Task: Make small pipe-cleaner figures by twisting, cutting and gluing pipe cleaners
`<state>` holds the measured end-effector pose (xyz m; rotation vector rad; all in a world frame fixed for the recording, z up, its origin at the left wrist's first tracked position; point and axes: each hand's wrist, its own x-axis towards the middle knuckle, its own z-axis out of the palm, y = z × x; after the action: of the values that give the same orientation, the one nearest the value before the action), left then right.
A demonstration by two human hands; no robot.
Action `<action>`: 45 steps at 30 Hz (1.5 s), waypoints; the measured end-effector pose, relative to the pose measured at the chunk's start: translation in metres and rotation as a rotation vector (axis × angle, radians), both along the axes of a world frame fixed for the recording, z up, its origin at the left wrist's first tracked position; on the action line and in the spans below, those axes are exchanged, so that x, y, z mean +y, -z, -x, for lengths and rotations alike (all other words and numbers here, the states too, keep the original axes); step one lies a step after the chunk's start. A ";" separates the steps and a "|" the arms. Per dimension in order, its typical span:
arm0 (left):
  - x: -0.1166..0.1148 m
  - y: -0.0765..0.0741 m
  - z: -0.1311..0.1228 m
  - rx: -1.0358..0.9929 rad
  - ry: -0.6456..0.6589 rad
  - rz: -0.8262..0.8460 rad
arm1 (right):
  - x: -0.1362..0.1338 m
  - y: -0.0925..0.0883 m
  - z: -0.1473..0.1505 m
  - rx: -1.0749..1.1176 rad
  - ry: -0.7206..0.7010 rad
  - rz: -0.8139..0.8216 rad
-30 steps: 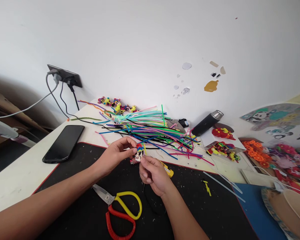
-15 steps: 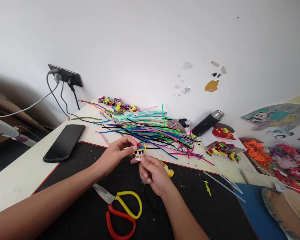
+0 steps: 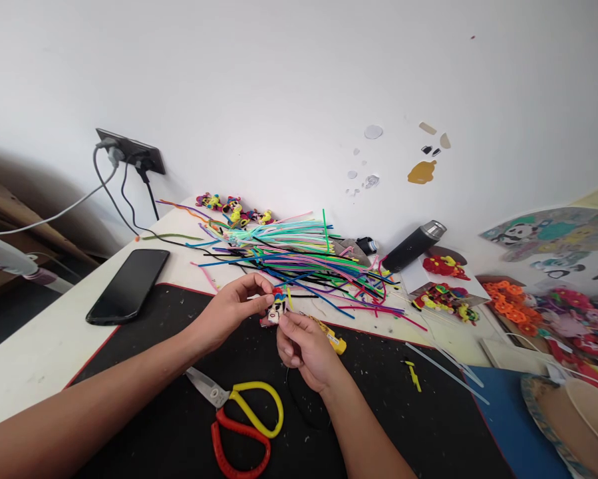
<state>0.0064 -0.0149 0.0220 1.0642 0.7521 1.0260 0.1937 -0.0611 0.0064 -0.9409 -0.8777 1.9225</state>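
Between my two hands is a small figure point(image 3: 277, 309) with a white face, black markings and red, blue and yellow on top. My left hand point(image 3: 243, 298) pinches its top left side with thumb and forefinger. The thumb and curled fingers of my right hand point(image 3: 306, 342) grip its lower right edge, hiding part of it. Scissors point(image 3: 229, 399) with one red and one yellow handle lie on the black mat point(image 3: 149, 399) below my hands. A yellow tool point(image 3: 336, 340), partly covered, is just behind my right hand.
Many coloured pipe cleaners point(image 3: 289, 246) are heaped behind my hands. A black phone point(image 3: 128, 286) lies at left. A dark flask point(image 3: 413, 246) leans at right near a white box point(image 3: 458, 289) bearing finished figures. Small coloured figures point(image 3: 233, 207) lie by the wall.
The figure has turned slightly in my fingers, and my left fingertips have shifted a little over its top. The surroundings look the same.
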 end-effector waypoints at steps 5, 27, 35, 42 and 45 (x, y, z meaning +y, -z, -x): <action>0.000 0.003 0.000 -0.010 0.012 0.010 | 0.000 0.000 0.000 0.002 -0.012 -0.001; 0.009 0.018 0.003 -0.276 0.173 0.391 | 0.000 -0.007 -0.003 0.096 -0.022 -0.012; 0.006 0.017 0.000 -0.334 0.237 0.388 | -0.001 -0.006 -0.003 0.162 -0.032 -0.017; 0.002 0.019 -0.001 -0.398 0.238 0.377 | -0.002 -0.003 -0.001 0.170 -0.036 -0.025; 0.001 0.020 -0.001 -0.411 0.246 0.373 | -0.002 -0.003 -0.001 0.169 -0.031 -0.025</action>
<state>0.0073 -0.0138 0.0017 0.5800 0.4391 0.8156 0.1943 -0.0634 0.0089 -0.7420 -0.8199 1.9804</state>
